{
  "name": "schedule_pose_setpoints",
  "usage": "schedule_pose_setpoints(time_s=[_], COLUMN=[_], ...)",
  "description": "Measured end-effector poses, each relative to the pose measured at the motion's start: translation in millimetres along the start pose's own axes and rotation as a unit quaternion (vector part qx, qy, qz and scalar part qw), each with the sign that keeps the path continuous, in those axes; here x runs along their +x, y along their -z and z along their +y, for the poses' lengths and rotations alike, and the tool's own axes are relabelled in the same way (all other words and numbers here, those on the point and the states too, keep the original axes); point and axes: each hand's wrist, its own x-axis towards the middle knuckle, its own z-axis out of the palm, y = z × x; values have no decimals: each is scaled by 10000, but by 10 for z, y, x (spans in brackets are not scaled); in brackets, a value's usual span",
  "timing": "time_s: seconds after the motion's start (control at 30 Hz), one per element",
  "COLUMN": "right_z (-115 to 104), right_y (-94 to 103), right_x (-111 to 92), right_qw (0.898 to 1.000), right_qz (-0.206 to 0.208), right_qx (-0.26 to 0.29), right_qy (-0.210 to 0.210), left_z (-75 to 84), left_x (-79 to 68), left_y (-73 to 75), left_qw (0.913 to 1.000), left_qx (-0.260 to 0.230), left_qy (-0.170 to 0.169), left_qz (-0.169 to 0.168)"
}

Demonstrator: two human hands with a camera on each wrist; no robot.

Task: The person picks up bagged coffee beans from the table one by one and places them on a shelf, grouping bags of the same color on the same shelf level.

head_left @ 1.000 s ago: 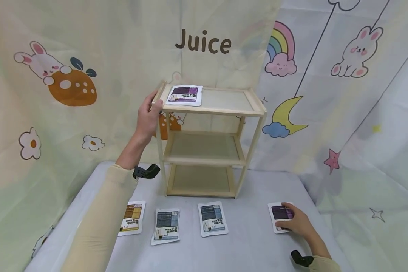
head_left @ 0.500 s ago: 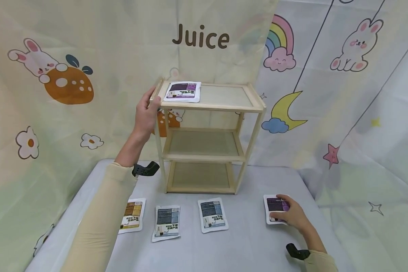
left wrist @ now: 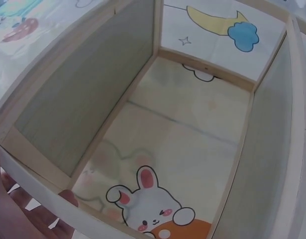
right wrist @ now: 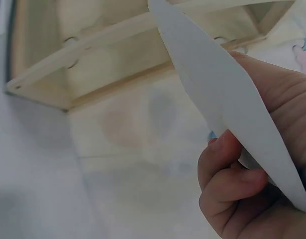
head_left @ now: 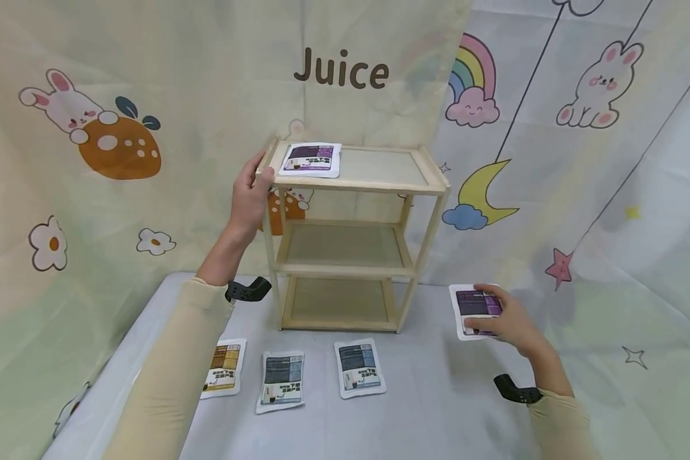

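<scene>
My left hand [head_left: 250, 197] grips the upper left corner of a three-tier wooden shelf [head_left: 353, 275], thumb at the front edge. In the left wrist view its fingers curl under the frame [left wrist: 88, 214]. A white sachet with a purple label [head_left: 310, 160] lies flat at the left of the top tier. To the right of the shelf, my right hand [head_left: 514, 324] holds a second purple-labelled sachet [head_left: 466, 305] above the table. The right wrist view shows this sachet's plain white back [right wrist: 217, 84], with my fingers curled round its edge.
On the white table [head_left: 414, 415], in front of the shelf, lie two blue-labelled sachets, one at left [head_left: 282, 380] and one at centre [head_left: 360, 368]. A yellow-labelled sachet [head_left: 226, 367] is partly behind my left sleeve. A printed curtain [head_left: 207, 115] hangs close behind the shelf.
My right hand has lifted the purple-labelled sachet off the table, up and away from me. The left hand keeps its grip on the shelf.
</scene>
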Motion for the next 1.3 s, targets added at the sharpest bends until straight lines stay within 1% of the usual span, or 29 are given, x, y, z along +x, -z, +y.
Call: schedule_pose_setpoints(time_s=[0.2,0.27,0.43,0.6,0.7,0.8,0.93,1.03,1.23,1.27,1.3], right_z=[-403,-520,-796,-1147,-1364,-1562,-1763,-1914,-2166,-2197,-2227], right_y=[322,448,738,938,1010,1054,1070,1053,1039,1042,1045], right_x=[155,192,287,374,412,455,521,602,743,752,761], right_qw=[9992,9989,9990,9986,9982,9980,9977,9972,9959,9954,9948], right_qz=[220,289,252,346,440,420,350,333,484,510,526], right_qx=[-83,-35,245,234,239,297,433,550,719,771,833], right_qy=[311,359,290,326,326,373,396,385,262,252,244], left_z=[-18,-17,-26,-21,-10,-10,-18,-14,-14,30,33], left_x=[-25,-28,-13,-6,-18,-26,-33,-37,-34,-52,-51], left_y=[9,-10,-50,-56,-38,-11,-17,-20,-20,-31,-39], left_qw=[10000,9999,9996,9996,9997,9998,9999,9999,9999,9999,10000], left_qx=[8,-92,-273,-261,-211,-167,-158,-63,39,9,-4], left_qy=[64,64,-13,-37,-28,-21,-27,-52,-71,-57,-70], left_qz=[73,73,8,42,74,63,45,63,121,85,68])
